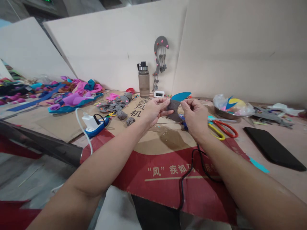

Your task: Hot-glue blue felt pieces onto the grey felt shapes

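Over the counter [297, 137], the left hand [157, 111] pinches a gray piece [174, 111], the right hand [195, 117] a blue piece [180, 96] against it. Both look already cut; whether they are fastened cannot be told.

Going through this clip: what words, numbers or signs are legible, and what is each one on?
"风机", on the tan part of the cardboard sheet; the character above is unclear.
"“风”疾如", on the red band of that sheet; the next character is blurred, and the rest is faint and partly covered.
White digital display: digits too small to read.
Green lit sign at the top edge: cut off, unreadable.
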Demonstrator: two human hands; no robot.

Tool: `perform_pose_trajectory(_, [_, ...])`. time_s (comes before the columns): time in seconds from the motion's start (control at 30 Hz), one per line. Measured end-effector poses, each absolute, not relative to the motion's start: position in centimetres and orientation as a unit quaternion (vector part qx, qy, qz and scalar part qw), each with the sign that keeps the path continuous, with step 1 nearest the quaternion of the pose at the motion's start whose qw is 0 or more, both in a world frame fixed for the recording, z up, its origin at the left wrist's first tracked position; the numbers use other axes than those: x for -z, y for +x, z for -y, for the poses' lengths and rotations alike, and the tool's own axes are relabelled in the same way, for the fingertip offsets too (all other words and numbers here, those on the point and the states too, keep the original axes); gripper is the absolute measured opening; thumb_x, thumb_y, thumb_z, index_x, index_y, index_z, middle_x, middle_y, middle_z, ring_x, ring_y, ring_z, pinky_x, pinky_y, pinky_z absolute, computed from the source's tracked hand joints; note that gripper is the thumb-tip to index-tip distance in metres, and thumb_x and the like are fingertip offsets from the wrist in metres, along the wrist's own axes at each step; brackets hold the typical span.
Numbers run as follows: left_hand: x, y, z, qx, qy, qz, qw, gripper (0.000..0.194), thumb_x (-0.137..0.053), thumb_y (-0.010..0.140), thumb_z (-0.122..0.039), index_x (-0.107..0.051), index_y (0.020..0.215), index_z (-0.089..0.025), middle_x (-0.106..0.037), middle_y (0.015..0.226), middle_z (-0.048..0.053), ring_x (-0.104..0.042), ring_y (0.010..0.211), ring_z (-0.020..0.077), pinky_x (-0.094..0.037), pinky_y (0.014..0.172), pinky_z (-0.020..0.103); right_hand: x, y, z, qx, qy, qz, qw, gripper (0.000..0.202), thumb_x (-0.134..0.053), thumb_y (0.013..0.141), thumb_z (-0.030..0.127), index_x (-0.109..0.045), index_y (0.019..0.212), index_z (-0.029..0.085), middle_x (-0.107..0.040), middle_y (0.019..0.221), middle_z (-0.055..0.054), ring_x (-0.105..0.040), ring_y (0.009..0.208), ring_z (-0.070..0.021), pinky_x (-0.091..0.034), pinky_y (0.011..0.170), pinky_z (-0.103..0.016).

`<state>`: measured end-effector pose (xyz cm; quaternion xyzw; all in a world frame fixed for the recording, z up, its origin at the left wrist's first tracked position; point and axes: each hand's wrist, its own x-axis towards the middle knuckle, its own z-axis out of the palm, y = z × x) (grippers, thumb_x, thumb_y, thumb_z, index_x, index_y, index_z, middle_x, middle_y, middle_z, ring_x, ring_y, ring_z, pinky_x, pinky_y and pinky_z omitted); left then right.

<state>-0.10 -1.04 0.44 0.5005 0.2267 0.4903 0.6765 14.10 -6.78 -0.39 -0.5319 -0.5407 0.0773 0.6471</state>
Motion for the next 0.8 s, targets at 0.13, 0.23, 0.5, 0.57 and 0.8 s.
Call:
perform_pose_trajectory(0.13, [0.0, 0.1, 1.2, -0.494, 0.54, -0.222, 0.643, 0.02, -0.076, 0.077, -0.013, -0.058, 0.086, -0.016, -0.065, 0.084, 0.0, -0.064, 0.073, 0.0097, -0.06, 0.072, 0.027, 0.5, 14.3, 6.7, -0.088, -0.536, 0.525, 0.656, 0.017, -0.059, 0.086, 0.035, -0.062, 0.083, 0.019, -0.05, 0.064, 0.003, -0.04, 0.057, -0.0119, -0.035, 0.057, -0.028])
perform_pose_trajectory(0.23, [0.2, 0.1, 1.6, -0.52, 0.595, -0.257, 0.556, 0.02, -0.074, 0.076, -0.012, -0.058, 0.087, -0.017, -0.064, 0.084, 0.0, -0.062, 0.072, 0.0102, -0.057, 0.066, 0.024, 0.4, 14.0, 6.8, -0.053, -0.535, 0.534, 0.653, 0.015, -0.059, 0.085, 0.033, -0.064, 0.082, 0.018, -0.053, 0.064, 0.002, -0.043, 0.06, -0.0128, -0.037, 0.059, -0.029])
perform_pose_trajectory(0.5, [0.2, 0.5, 2.3, -0.525, 0.674, -0.281, 0.437, 0.011, -0.073, 0.074, -0.013, -0.066, 0.08, -0.018, -0.068, 0.08, 0.002, -0.062, 0.076, 0.0118, -0.053, 0.074, 0.023, 0.6, 13.2, 7.2, -0.028, -0.541, 0.563, 0.624, 0.017, -0.061, 0.085, 0.033, -0.068, 0.084, 0.018, -0.064, 0.071, -0.001, -0.053, 0.065, -0.015, -0.042, 0.066, -0.031])
perform_pose_trajectory(0.57, [0.2, 0.7, 2.4, -0.507, 0.672, -0.254, 0.477, 0.013, -0.074, 0.073, -0.013, -0.066, 0.082, -0.018, -0.071, 0.084, 0.004, -0.064, 0.081, 0.0128, -0.053, 0.079, 0.025, 0.7, 13.2, 7.1, -0.028, -0.544, 0.565, 0.62, 0.017, -0.062, 0.084, 0.033, -0.069, 0.083, 0.018, -0.066, 0.072, -0.003, -0.054, 0.065, -0.0154, -0.043, 0.066, -0.031])
perform_pose_trajectory(0.8, [0.8, 0.7, 2.0, -0.515, 0.647, -0.257, 0.5, 0.014, -0.073, 0.075, -0.016, -0.064, 0.086, -0.016, -0.072, 0.088, 0.005, -0.066, 0.078, 0.0132, -0.054, 0.07, 0.024, 1.1, 12.9, 7.0, -0.044, -0.544, 0.595, 0.59, 0.018, -0.06, 0.087, 0.032, -0.071, 0.082, 0.019, -0.071, 0.081, -0.006, -0.062, 0.076, -0.0193, -0.047, 0.074, -0.035])
